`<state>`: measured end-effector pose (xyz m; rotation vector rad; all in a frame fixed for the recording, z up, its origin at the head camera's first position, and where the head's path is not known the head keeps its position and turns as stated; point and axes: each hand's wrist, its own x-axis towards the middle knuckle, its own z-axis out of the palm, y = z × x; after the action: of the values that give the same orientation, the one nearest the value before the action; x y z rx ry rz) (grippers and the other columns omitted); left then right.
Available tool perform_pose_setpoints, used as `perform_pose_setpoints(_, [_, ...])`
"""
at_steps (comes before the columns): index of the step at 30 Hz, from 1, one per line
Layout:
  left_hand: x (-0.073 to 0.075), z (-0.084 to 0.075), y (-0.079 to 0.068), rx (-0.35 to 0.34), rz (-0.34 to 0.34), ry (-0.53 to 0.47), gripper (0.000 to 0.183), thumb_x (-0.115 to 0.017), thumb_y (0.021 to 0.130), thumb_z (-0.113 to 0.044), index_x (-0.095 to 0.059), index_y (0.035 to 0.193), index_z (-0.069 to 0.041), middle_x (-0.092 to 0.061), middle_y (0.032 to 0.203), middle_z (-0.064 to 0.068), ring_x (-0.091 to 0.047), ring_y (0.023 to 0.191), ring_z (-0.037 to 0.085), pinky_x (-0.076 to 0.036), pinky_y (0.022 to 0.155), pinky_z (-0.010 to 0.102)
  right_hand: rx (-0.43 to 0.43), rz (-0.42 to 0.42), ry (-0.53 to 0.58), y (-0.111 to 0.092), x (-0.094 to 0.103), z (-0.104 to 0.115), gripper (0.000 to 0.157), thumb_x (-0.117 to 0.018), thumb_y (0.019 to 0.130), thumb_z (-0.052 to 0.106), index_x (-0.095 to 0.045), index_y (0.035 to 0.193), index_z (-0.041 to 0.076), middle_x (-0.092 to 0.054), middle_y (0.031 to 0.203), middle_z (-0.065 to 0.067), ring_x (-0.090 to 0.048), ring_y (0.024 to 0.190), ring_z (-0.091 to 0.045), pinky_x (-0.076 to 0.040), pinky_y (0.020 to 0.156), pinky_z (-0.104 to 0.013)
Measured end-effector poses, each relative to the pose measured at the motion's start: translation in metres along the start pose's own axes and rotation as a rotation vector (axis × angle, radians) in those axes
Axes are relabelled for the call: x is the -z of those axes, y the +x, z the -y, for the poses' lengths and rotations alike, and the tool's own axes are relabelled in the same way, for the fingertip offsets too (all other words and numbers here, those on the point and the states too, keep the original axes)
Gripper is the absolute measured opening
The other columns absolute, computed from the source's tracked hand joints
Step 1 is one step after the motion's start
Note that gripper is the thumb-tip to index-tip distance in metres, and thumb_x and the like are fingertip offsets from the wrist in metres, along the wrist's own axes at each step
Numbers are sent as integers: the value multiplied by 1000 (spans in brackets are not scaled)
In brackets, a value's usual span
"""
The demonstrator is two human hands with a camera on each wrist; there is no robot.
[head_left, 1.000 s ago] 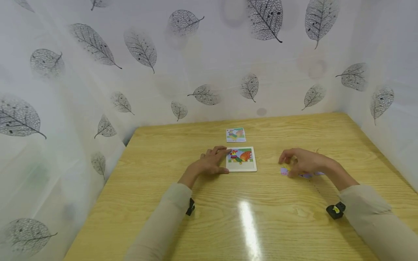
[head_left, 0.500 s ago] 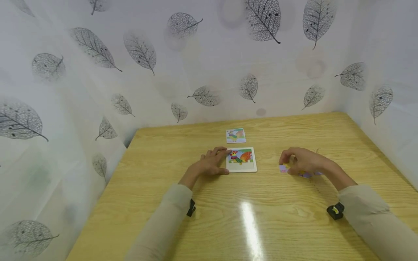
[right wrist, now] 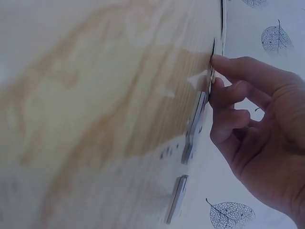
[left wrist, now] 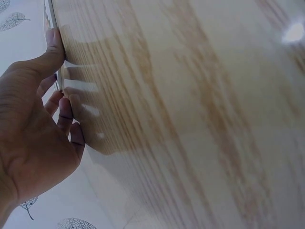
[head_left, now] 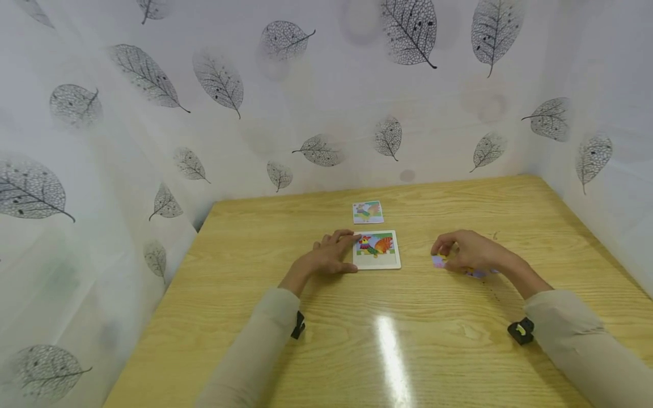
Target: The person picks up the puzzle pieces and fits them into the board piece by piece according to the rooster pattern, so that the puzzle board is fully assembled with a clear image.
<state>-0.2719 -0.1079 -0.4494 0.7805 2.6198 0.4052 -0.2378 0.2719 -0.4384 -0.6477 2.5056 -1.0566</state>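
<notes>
A white-framed jigsaw tray lies mid-table in the head view, with a colourful rooster picture filling its upper part and bare board below. My left hand rests at its left edge, thumb by the near corner and fingers spread towards the far one. To the right, my right hand pinches a lilac and yellow puzzle piece between thumb and fingers. Under that hand more puzzle pieces lie partly hidden. The right wrist view shows the fingertips on the thin piece, with another loose piece flat on the table nearby.
Behind the tray lies a small printed card with a paler rooster picture. The wooden table meets leaf-patterned white sheeting at its back and sides. A bright light reflection crosses the table's front.
My right hand has closed on the lilac and yellow piece and shifted it slightly left, away from the other pieces. The left hand and tray stay in place.
</notes>
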Motion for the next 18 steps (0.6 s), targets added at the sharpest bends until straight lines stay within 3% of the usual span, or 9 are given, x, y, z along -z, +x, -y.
perform_pose_setpoints(9, [0, -2, 0, -3, -2, -2, 85, -67, 100, -44, -19, 168, -26, -14, 172, 5, -27, 149, 39, -31, 113, 59, 33, 20, -30, 13, -6, 8, 26, -78, 90, 9, -74, 116, 11, -69, 115, -10, -65, 102, -24, -54, 69, -30])
perform_pose_setpoints(18, [0, -1, 0, 2, -3, -2, 85, -67, 100, -44, -20, 167, -24, -14, 172, 7, -27, 148, 41, -31, 113, 60, 45, 46, 138, 35, -18, 25, 30, -73, 95, 6, -69, 125, 4, -58, 125, -23, -61, 70, -20, -40, 45, -26])
